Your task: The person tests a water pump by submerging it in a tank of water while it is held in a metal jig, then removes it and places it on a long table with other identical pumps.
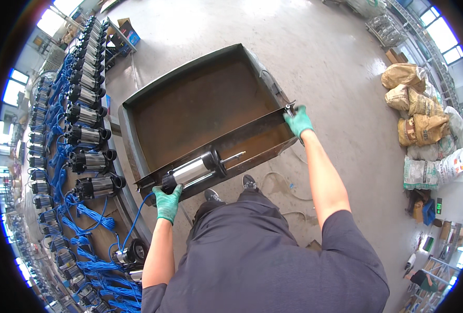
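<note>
A submersible pump [190, 171] with a silver cylinder and black ends lies tilted on the metal beam across the near side of a rectangular metal tank [135, 141]. My left hand [167, 203], in a green glove, grips its lower-left black end, where a blue cable comes out. A metal rod [234, 158] juts from the pump's other end, pointing right. At the tank's right corner, my right hand [299, 121], also gloved in green, has its fingers closed round a small metal fitting [289, 109]. Brownish liquid seems to fill the tank; its depth cannot be made out.
Left of the tank, a long bench carries a row of similar pumps [88, 136] with bundled blue cables [88, 214]. One more pump [132, 253] lies by my left forearm. Stacked sacks [422, 128] stand far right. A thin hose [294, 194] curls on the floor by my shoes.
</note>
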`<state>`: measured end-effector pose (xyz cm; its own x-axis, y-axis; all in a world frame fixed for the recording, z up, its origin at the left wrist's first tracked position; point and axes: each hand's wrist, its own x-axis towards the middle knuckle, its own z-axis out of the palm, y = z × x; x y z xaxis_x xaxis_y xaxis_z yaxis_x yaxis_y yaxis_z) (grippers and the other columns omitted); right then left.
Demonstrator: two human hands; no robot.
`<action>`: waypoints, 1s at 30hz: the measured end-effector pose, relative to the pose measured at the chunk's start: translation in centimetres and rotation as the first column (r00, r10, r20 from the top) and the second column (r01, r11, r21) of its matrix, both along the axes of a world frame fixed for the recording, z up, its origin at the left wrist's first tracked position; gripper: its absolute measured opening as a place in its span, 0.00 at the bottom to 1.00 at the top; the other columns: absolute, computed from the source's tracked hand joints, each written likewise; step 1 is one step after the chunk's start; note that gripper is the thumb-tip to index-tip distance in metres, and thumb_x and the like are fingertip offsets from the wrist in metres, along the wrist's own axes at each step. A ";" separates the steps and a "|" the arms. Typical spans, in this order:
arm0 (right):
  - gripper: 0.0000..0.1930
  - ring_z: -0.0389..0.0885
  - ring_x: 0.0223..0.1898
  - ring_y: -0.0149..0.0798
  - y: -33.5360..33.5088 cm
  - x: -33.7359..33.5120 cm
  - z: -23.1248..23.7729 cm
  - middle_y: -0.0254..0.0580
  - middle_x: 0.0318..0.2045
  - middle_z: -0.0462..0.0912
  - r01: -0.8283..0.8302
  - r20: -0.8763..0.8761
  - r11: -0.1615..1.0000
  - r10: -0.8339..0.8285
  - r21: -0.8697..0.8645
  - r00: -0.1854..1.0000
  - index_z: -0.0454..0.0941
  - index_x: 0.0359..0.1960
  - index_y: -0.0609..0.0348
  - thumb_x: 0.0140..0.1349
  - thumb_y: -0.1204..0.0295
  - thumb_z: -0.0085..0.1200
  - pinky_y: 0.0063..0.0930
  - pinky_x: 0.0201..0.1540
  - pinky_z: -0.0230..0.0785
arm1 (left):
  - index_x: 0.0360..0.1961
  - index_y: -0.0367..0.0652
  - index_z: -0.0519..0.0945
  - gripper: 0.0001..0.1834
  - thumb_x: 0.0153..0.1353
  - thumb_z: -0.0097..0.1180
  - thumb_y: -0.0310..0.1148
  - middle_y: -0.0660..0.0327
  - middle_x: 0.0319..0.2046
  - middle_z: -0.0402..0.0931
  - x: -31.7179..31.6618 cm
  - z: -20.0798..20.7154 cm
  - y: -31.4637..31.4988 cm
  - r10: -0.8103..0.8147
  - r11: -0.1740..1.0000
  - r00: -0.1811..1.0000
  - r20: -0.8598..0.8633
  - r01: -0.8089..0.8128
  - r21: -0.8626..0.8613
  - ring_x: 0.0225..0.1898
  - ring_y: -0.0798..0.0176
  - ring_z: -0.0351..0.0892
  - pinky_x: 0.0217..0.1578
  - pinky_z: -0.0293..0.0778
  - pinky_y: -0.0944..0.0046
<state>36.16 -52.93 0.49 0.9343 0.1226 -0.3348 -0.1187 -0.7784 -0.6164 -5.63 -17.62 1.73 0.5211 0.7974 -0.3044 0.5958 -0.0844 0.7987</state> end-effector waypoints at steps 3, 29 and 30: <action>0.32 0.84 0.52 0.68 0.1 3.6 -3.9 0.69 0.50 0.84 0.020 0.158 1.000 -0.018 -0.013 0.987 0.65 0.61 0.62 0.64 0.56 0.65 0.53 0.56 0.76 | 0.50 0.39 0.65 0.31 0.57 0.78 0.26 0.58 0.40 0.78 1.5 -0.2 -0.5 -0.033 0.999 0.999 0.038 0.033 -0.015 0.39 0.66 0.77 0.42 0.78 0.65; 0.15 0.69 0.16 0.21 9.7 -14.1 -2.3 0.25 0.19 0.73 0.162 -0.420 0.751 0.165 0.640 0.892 0.79 0.27 0.50 0.72 0.70 0.42 0.19 0.17 0.56 | 0.46 0.36 0.70 0.33 0.52 0.83 0.39 0.54 0.35 0.82 -0.1 -0.1 0.5 -0.060 0.992 0.992 -0.107 0.071 0.102 0.35 0.60 0.78 0.41 0.78 0.58; 0.15 0.69 0.16 0.21 9.6 -14.1 -2.6 0.25 0.19 0.73 0.172 -0.428 0.750 0.161 0.639 0.890 0.79 0.27 0.50 0.72 0.70 0.41 0.18 0.17 0.56 | 0.45 0.36 0.70 0.33 0.52 0.83 0.39 0.55 0.35 0.82 0.0 0.1 0.5 -0.057 0.992 0.991 -0.118 0.070 0.108 0.35 0.60 0.78 0.42 0.78 0.58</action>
